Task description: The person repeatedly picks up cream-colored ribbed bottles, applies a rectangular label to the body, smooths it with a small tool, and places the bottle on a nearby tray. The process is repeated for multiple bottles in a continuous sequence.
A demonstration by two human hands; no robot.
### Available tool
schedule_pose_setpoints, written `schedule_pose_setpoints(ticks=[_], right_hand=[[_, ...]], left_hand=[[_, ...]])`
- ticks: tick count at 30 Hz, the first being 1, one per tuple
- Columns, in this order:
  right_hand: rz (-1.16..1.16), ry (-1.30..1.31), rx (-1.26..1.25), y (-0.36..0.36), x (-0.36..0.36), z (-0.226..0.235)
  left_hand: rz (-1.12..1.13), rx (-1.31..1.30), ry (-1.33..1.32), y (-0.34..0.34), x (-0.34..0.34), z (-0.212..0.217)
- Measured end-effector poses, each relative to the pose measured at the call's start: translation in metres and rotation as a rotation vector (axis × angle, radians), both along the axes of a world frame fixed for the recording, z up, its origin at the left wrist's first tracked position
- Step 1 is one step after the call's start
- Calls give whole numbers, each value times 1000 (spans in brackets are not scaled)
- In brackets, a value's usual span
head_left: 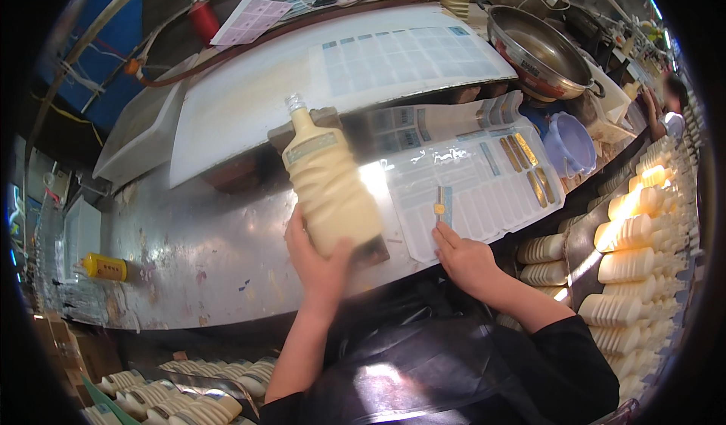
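Note:
My left hand [316,262] grips a cream-coloured ribbed plastic bottle [329,181] by its base, holding it tilted above the metal worktop [197,251], its uncapped neck pointing up and left. My right hand [463,259] rests on a glossy sheet of peel-off labels [484,190], its fingertips at a small blue-and-yellow label [442,204] lifted from the sheet. A few gold labels remain on the sheet's right side.
Rows of cream bottles [643,266] lie stacked at the right, with more lower left [189,395]. A white tray [348,77] lies behind; a metal bowl [541,54] and a purple funnel [569,144] sit at the back right. A yellow bottle [102,267] lies at the left. Another person [665,115] works far right.

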State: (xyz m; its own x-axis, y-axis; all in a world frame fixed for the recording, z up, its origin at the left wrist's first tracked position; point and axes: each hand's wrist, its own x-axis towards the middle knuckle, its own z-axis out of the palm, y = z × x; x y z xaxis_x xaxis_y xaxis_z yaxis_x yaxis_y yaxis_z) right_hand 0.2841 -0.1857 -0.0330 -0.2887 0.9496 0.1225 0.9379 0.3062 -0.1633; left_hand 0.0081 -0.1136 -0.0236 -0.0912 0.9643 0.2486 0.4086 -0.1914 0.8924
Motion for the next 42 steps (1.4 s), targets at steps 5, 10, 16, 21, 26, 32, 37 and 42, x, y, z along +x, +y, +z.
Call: schedule_pose_setpoints(ticks=[5, 10, 16, 21, 26, 32, 37, 42], right_hand=[[-11, -10, -88, 8, 5, 0], [21, 54, -206, 22, 8, 5], [-209, 204, 30, 75, 41, -10], [-264, 161, 38, 146, 55, -23], [-187, 83, -27, 186, 56, -17], [-96, 24, -325, 178, 31, 24], [-205, 150, -370, 155, 6, 24], [-51, 72, -252, 81, -21, 15]], left_hand=[[3, 45, 59, -3, 4, -5], [-26, 51, 115, -3, -2, -6], [-45, 63, 100, -4, -1, -3], [-54, 72, 111, -3, 0, -6], [-50, 40, 135, -6, 0, -4], [-47, 44, 131, -8, 2, -8], [-63, 64, 139, -7, -2, -9], [-60, 37, 132, -8, 2, -3]])
